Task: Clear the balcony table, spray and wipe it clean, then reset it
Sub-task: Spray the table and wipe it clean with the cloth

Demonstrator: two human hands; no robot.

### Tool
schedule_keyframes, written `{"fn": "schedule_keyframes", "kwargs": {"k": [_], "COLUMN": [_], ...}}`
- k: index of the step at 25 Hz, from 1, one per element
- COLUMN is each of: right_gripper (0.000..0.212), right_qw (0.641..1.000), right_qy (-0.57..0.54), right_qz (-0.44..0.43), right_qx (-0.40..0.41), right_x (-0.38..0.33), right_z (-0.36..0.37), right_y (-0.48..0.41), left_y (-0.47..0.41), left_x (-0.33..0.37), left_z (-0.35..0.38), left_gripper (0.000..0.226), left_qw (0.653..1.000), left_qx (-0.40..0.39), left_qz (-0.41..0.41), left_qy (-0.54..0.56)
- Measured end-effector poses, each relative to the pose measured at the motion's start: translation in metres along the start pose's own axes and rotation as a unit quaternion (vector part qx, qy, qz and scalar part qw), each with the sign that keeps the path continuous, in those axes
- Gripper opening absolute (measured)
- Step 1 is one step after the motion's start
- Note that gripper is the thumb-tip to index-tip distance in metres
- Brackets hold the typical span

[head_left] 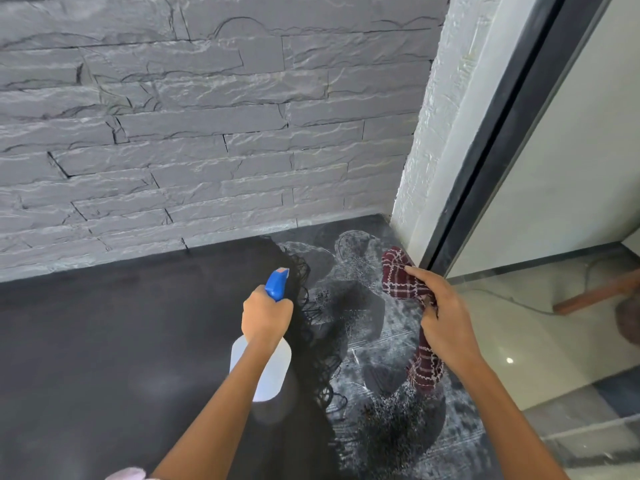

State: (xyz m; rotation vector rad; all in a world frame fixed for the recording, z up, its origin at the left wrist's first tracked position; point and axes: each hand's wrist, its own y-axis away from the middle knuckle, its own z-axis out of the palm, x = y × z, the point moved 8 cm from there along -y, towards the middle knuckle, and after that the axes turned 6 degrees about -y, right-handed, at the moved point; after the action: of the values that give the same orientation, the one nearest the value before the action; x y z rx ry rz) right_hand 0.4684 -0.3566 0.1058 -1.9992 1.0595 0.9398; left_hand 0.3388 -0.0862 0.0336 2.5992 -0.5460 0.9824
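The left hand [266, 315] grips the spray bottle [263, 362], nozzle aimed away toward the wall [173, 116], while the right hand [441, 310] clutches the checked cloth [398, 275].

Left hand [266, 315] grips bottle [280, 367]; right hand [445, 318] grips cloth [398, 277].

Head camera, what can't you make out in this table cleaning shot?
All in the head view:
- Spray bottle trigger: the left hand wraps over it, so squeezing cannot be told.
- Cloth: the right hand covers its middle.
- Table: left and near edges cut off by the frame.
- Wooden piece: cut by the right frame edge.
- Pink item: mostly cut off by the bottom edge.
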Motion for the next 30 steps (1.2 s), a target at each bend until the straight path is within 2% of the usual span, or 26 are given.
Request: {"fn": "schedule_keyframes", "kwargs": {"k": [4, 8, 11, 14, 16, 18, 19, 21, 24, 26, 28, 30], "right_gripper": [0.073, 0.075, 0.076, 0.068, 0.065, 0.057, 0.051, 0.048, 0.053, 0.057, 0.058, 0.055], "right_qw": [1.000, 1.000, 1.000, 0.994, 0.985, 0.963, 0.943, 0.903, 0.876, 0.873, 0.883, 0.896], "right_qy": [0.000, -0.004, 0.015, 0.089, 0.115, 0.121, 0.156, 0.258, 0.317, 0.337, 0.358, 0.368], "right_qz": [0.001, 0.004, 0.011, 0.008, 0.014, 0.013, -0.017, -0.116, -0.169, -0.173, -0.133, -0.053], "right_qx": [-0.004, -0.012, -0.023, -0.058, -0.128, -0.242, -0.292, -0.324, -0.323, -0.306, -0.271, -0.242], "right_x": [0.000, 0.008, 0.018, 0.029, 0.041, 0.050, 0.051, 0.054, 0.064, 0.078, 0.096, 0.108], "right_z": [0.012, 0.032, 0.056, 0.099, 0.147, 0.204, 0.227, 0.254, 0.274, 0.282, 0.289, 0.298], "right_y": [-0.019, -0.036, -0.046, -0.049, -0.040, -0.014, 0.001, 0.015, -0.017, -0.062, -0.114, -0.165], "left_y": [-0.034, -0.052, -0.064, -0.078, -0.090, -0.100, -0.102, -0.108, -0.123, -0.128, -0.128, -0.126], "left_x": [0.019, 0.007, -0.008, -0.017, -0.015, -0.011, -0.009, -0.009, -0.019, -0.026, -0.035, -0.039], "left_z": [0.003, 0.012, 0.016, 0.011, 0.005, -0.005, -0.009, -0.016, -0.018, -0.015, -0.010, -0.008], "left_gripper": [0.013, 0.018, 0.011, 0.008, 0.008, 0.013, 0.017, 0.024, 0.029, 0.031, 0.032, 0.033], "left_qw": [1.000, 0.998, 0.998, 0.995, 0.990, 0.982, 0.976, 0.967, 0.958, 0.959, 0.960, 0.955], "left_qx": [-0.010, -0.024, -0.021, -0.004, 0.020, 0.061, 0.081, 0.116, 0.144, 0.148, 0.148, 0.158], "left_qz": [-0.006, -0.042, -0.057, -0.061, -0.042, -0.004, 0.014, 0.041, 0.046, 0.061, 0.073, 0.079], "left_qy": [-0.009, -0.027, 0.019, 0.084, 0.134, 0.180, 0.200, 0.224, 0.242, 0.232, 0.228, 0.236]}}
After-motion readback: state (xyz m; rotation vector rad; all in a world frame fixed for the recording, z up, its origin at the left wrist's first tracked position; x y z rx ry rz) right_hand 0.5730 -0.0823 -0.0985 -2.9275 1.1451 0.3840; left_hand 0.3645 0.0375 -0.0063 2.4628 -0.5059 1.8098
